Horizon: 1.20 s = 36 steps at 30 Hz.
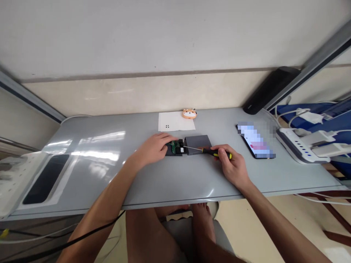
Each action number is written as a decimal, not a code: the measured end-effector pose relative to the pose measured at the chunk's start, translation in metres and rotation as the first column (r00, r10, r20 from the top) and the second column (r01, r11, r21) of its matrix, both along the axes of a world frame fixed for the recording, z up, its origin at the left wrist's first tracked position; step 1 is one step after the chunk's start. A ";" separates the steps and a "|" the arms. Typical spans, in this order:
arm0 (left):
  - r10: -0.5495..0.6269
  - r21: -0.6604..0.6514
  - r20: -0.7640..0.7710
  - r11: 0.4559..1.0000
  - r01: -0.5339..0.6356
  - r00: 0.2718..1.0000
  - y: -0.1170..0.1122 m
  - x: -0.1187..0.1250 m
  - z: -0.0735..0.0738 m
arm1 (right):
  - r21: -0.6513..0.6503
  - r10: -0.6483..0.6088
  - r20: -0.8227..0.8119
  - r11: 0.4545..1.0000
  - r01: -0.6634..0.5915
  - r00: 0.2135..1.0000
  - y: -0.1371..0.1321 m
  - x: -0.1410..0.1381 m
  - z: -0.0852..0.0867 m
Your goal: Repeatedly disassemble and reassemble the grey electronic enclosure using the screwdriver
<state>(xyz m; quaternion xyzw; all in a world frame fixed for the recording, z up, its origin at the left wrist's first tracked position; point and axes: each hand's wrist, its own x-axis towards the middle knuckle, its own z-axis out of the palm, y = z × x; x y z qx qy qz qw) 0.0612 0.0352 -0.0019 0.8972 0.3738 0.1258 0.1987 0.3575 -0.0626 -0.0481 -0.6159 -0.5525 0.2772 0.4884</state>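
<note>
In my right hand [231,162] is a screwdriver [219,152] with a black and yellow handle. Its thin shaft points left, and the tip reaches the edge of a green circuit board [173,146]. The board has black components and lies on a dark base at the middle of the table. My left hand [153,148] closes over the left end of this board, fingers curled on it and partly hiding it. Just right of the board sits a dark grey box-shaped casing [197,142], with the screwdriver shaft crossing in front of it.
Behind the work lies white paper [172,122] with several small dark dots and an orange animal-faced case [189,113]. A lit phone [255,142], a power strip [301,146] and a black cylinder [270,91] stand right. At left lies a dark phone [46,179].
</note>
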 end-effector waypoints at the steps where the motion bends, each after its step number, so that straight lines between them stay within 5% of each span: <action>1: 0.011 0.007 0.000 1.000 -0.011 1.000 0.002 -0.002 0.000 | 0.004 0.001 -0.002 1.000 -0.001 1.000 0.000 0.000 0.000; 7: 0.089 0.089 -0.001 0.992 -0.089 0.996 0.012 -0.016 -0.003 | 0.125 0.039 0.054 0.991 -0.045 0.998 -0.007 0.001 0.002; 15: 0.018 0.273 0.075 0.961 -0.038 0.997 0.018 -0.012 -0.016 | 0.196 0.276 0.275 0.922 -0.334 0.921 -0.010 0.001 0.000; 36: -0.004 0.349 0.106 0.936 -0.034 0.994 0.016 -0.013 -0.013 | 0.108 0.342 0.335 0.912 -0.397 0.878 -0.010 -0.003 -0.002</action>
